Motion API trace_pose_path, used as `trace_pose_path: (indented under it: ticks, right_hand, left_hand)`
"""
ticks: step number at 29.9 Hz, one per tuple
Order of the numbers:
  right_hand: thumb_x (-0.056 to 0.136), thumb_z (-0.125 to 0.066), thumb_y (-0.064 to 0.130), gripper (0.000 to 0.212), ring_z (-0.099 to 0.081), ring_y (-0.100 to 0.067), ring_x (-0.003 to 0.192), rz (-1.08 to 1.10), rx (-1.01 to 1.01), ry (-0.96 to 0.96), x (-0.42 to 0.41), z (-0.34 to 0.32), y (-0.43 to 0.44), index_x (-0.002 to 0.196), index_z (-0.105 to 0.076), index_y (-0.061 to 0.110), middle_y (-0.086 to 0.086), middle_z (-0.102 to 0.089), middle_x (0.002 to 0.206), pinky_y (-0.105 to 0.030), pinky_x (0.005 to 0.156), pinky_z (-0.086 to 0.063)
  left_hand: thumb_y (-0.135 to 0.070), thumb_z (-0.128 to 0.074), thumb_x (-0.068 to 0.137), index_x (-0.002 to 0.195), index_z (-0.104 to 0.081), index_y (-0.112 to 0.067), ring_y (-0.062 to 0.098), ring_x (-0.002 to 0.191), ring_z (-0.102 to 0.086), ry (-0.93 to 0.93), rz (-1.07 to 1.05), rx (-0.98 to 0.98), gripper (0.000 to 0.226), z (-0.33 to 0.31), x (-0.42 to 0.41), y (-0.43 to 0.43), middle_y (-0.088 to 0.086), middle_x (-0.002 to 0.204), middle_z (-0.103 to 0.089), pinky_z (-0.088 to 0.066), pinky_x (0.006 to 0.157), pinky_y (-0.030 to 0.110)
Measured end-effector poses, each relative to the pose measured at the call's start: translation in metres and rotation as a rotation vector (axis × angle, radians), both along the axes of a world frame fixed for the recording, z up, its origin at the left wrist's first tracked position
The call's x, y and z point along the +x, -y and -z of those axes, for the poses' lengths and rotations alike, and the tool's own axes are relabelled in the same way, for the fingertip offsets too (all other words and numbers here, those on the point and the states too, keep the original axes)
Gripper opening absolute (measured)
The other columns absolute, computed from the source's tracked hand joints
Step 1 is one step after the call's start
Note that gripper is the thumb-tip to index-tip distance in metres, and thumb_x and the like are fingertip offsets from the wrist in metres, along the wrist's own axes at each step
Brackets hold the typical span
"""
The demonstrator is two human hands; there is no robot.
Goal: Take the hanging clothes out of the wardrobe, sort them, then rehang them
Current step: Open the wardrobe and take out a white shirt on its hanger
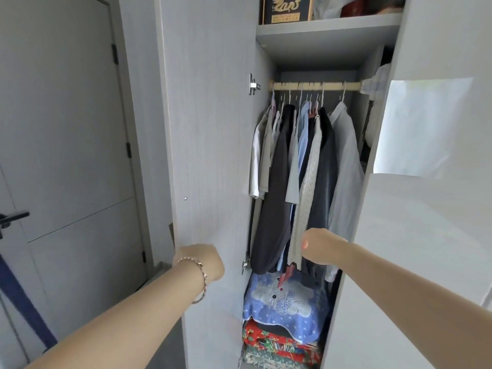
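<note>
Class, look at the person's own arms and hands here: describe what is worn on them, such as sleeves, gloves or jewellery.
Both forearms are bare, with no sleeve in view, and neither the left hand nor the right hand wears a glove. A chain-link bracelet in a pinkish metal tone circles the left wrist. Nothing shows on the right wrist.

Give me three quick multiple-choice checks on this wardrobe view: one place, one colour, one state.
1. The blue blanket lies: A on the top shelf; B atop the folded stack under the hanging clothes; C outside the wardrobe.
2. The dragon on the shelf box is: A gold; B red; C white.
3. The wardrobe door is: A shut; B missing; C open.
Answers: 1 B, it tops the stack beneath the clothes; 2 A, gold print on black; 3 C, it stands swung out, hinges showing.
</note>
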State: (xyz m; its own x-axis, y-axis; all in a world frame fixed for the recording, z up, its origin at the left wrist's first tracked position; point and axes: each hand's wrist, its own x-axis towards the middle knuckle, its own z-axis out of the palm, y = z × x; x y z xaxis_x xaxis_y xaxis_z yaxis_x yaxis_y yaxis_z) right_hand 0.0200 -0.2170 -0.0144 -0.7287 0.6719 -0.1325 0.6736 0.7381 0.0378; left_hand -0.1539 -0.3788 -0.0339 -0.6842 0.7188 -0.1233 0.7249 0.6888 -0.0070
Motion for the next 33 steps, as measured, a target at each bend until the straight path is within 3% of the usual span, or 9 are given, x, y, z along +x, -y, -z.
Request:
trace_pose_path:
  ticks: [2,4,7,15,19,23,27,31,33]
  right_hand:
    - [0.093,-0.046,0.017,0.025,-0.042,-0.014,0.064,0.1,-0.005,-0.122,0.003,-0.004,-0.006,0.111,-0.061,0.009,0.005,-0.041,0.07,-0.021,0.058,-0.035]
    - [0.093,-0.045,0.017,0.028,-0.047,-0.02,0.074,0.138,-0.023,-0.138,0.009,-0.008,-0.009,0.113,-0.06,0.008,0.004,-0.041,0.07,-0.02,0.059,-0.035]
    - [0.093,-0.044,0.016,0.028,-0.047,-0.022,0.084,0.192,-0.027,-0.19,0.022,-0.022,-0.02,0.113,-0.06,0.007,0.0,-0.045,0.074,-0.024,0.069,-0.041]
    - [0.091,-0.045,0.016,0.029,-0.049,-0.024,0.085,0.304,0.086,-0.307,0.042,-0.083,-0.096,0.111,-0.061,0.005,-0.009,-0.055,0.095,-0.034,0.082,-0.046]
    - [0.089,-0.046,0.015,0.028,-0.059,-0.03,0.1,0.334,0.121,-0.402,0.041,-0.107,-0.159,0.11,-0.062,0.006,-0.014,-0.063,0.109,-0.037,0.087,-0.05]
    - [0.09,-0.044,0.009,0.029,-0.059,-0.032,0.103,0.312,0.135,-0.538,0.026,-0.141,-0.227,0.113,-0.058,-0.001,-0.017,-0.057,0.115,-0.029,0.073,-0.045]
    - [0.092,-0.042,0.012,0.016,-0.045,-0.023,0.085,0.249,0.215,-0.565,-0.009,-0.184,-0.296,0.096,-0.053,0.001,-0.012,-0.04,0.105,-0.026,0.065,-0.039]
    - [0.09,-0.044,0.011,0.039,-0.044,-0.028,0.097,0.324,0.252,-0.626,-0.051,-0.212,-0.367,0.127,-0.043,-0.001,-0.017,-0.041,0.122,-0.03,0.066,-0.04]
    - [0.09,-0.045,0.01,0.05,-0.046,-0.031,0.114,0.383,0.246,-0.625,-0.068,-0.214,-0.392,0.137,-0.032,0.003,-0.016,-0.037,0.133,-0.034,0.079,-0.044]
  left_hand:
    - [-0.019,-0.045,0.089,0.092,-0.058,-0.012,0.024,0.081,-0.056,0.046,0.1,0.085,0.015,-0.021,0.017,-0.019,0.0,0.075,-0.053,-0.038,0.061,0.021]
    - [-0.022,-0.045,0.09,0.08,-0.054,-0.01,0.026,0.077,-0.058,0.077,0.185,0.183,0.018,-0.04,0.03,-0.038,0.0,0.063,-0.047,-0.033,0.052,0.022]
    - [-0.021,-0.044,0.09,0.061,-0.039,-0.013,0.019,0.062,-0.05,0.048,0.273,0.288,0.03,-0.061,0.044,-0.072,-0.001,0.06,-0.045,-0.036,0.056,0.023]
    - [-0.022,-0.044,0.09,0.059,-0.039,-0.015,0.013,0.051,-0.043,0.025,0.399,0.475,0.032,-0.095,0.048,-0.173,-0.003,0.055,-0.045,-0.038,0.055,0.023]
    - [-0.022,-0.045,0.09,0.062,-0.038,-0.015,0.014,0.052,-0.04,-0.07,0.356,0.515,0.03,-0.108,0.026,-0.238,-0.003,0.055,-0.04,-0.037,0.058,0.025]
    - [-0.022,-0.044,0.092,0.059,-0.039,-0.014,0.014,0.051,-0.043,-0.045,0.308,0.555,0.034,-0.132,0.007,-0.308,-0.002,0.054,-0.045,-0.038,0.057,0.024]
    - [-0.021,-0.044,0.092,0.062,-0.037,-0.015,0.013,0.051,-0.038,-0.129,0.272,0.581,0.031,-0.165,-0.006,-0.368,-0.003,0.057,-0.041,-0.031,0.05,0.022]
    - [-0.022,-0.043,0.093,0.061,-0.035,-0.016,0.012,0.05,-0.035,-0.251,0.258,0.593,0.033,-0.188,-0.023,-0.414,-0.004,0.057,-0.037,-0.027,0.049,0.021]
    - [-0.021,-0.043,0.092,0.062,-0.037,-0.016,0.012,0.05,-0.035,-0.273,0.259,0.591,0.031,-0.194,-0.034,-0.432,-0.004,0.057,-0.038,-0.027,0.049,0.021]
